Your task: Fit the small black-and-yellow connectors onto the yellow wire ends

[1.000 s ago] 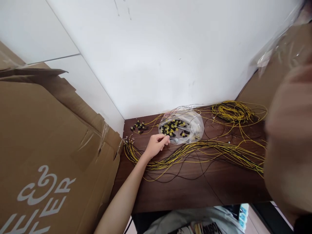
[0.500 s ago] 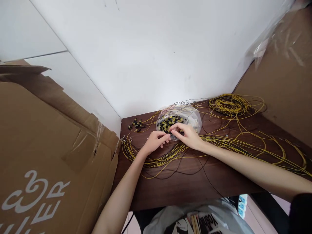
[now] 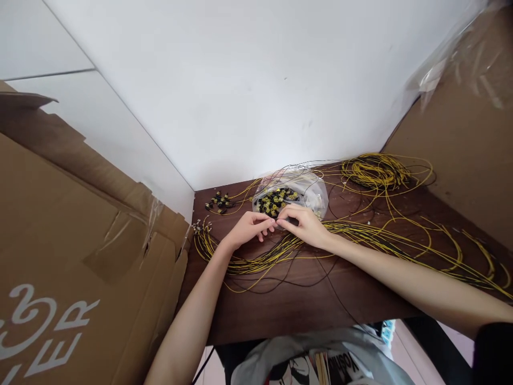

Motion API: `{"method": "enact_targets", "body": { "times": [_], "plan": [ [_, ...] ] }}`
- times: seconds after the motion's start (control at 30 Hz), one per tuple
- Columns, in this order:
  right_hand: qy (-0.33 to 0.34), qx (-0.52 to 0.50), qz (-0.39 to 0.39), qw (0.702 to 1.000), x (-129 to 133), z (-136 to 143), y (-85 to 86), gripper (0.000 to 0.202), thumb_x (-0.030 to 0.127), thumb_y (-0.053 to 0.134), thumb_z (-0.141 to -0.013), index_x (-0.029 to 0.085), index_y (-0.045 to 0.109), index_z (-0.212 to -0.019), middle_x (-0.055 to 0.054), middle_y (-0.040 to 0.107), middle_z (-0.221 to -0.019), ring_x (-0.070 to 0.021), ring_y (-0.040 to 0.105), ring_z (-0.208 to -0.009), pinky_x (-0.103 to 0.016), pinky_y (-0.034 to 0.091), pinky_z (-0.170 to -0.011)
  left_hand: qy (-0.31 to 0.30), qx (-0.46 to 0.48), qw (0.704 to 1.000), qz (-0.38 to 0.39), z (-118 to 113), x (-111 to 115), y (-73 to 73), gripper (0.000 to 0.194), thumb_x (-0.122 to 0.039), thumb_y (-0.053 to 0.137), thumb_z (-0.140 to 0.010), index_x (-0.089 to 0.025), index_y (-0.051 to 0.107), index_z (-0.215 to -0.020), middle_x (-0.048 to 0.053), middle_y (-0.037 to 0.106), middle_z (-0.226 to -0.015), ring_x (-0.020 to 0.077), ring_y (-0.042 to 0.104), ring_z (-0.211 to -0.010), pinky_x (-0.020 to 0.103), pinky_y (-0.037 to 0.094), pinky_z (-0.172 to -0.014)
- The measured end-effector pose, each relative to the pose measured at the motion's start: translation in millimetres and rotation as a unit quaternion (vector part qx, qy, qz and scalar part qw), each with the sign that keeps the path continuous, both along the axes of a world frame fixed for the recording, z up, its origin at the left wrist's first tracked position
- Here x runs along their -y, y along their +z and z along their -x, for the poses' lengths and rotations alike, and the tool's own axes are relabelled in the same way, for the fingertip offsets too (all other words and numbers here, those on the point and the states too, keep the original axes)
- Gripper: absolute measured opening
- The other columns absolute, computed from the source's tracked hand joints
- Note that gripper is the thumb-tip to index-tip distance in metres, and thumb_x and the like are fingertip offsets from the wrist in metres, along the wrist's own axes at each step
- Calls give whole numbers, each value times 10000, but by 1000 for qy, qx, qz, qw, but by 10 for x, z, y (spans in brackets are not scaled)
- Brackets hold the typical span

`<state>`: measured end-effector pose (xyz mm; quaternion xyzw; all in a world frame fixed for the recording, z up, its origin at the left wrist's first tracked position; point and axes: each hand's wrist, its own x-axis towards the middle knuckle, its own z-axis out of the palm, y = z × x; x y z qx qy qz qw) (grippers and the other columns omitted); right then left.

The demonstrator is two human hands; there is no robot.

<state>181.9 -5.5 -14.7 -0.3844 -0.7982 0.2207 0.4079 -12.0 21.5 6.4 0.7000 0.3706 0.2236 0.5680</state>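
Observation:
My left hand and my right hand meet at the fingertips, both pinched, just in front of a clear plastic bag. What they pinch is too small to make out. Inside the bag lies a heap of small black-and-yellow parts. Below my hands a long bundle of yellow and black wires runs across the brown table. Its left end carries small pale tips. Several black-and-yellow parts joined to wires lie at the back left.
A coil of yellow and black wire rests at the back right. Cardboard stands on the left and on the right, with a white wall behind. Under the table's front edge is a grey bag with printed items inside.
My right hand's thumb and fingers have come down and closed toward my left fingertips, so the hands now meet. The whole view has shifted slightly.

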Motion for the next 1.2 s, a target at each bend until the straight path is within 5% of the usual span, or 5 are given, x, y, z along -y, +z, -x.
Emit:
{"method": "enact_targets", "body": {
  "times": [0.43, 0.77, 0.97, 1.2],
  "plan": [
    [-2, -22, -2, 1000, 19, -27, 15, 177, 261, 539, -866, 180, 643, -747, -57, 660, -814, -174, 594, -782, -319, 456, -737, 86, -8, 994, -73, -22, 105, -135, 323, -387, 554, -807, -86, 658, -753, 41, 627, -684, 54, 508, -460, 164, 432, -425],
    [-9, -38, 0, 999, 16, -18, 32, 164, 217, 569, -825, 179, 615, -673, -57, 663, -807, -169, 601, -777, -311, 457, -729, 101, -6, 990, -102, -25, 131, -135, 285, -356, 570, -796, -92, 656, -733, 36, 631, -674, 46, 501, -431, 162, 427, -436],
    [-67, -63, 24, 995, 10, -18, 19, 219, 214, 546, -804, 178, 536, -588, -44, 658, -746, -161, 602, -715, -287, 451, -667, 95, -5, 990, -108, -30, 135, -121, 327, -400, 575, -788, -97, 699, -789, 44, 624, -665, 66, 501, -492, 152, 432, -417],
    [-44, -36, 9, 998, -5, -41, 7, 135, 244, 532, -836, 171, 624, -769, -45, 649, -755, -154, 576, -697, -276, 441, -650, 96, -9, 989, -110, -24, 143, -96, 314, -365, 559, -805, -83, 694, -769, 35, 613, -665, 49, 505, -438, 163, 432, -435]
  ]
}}
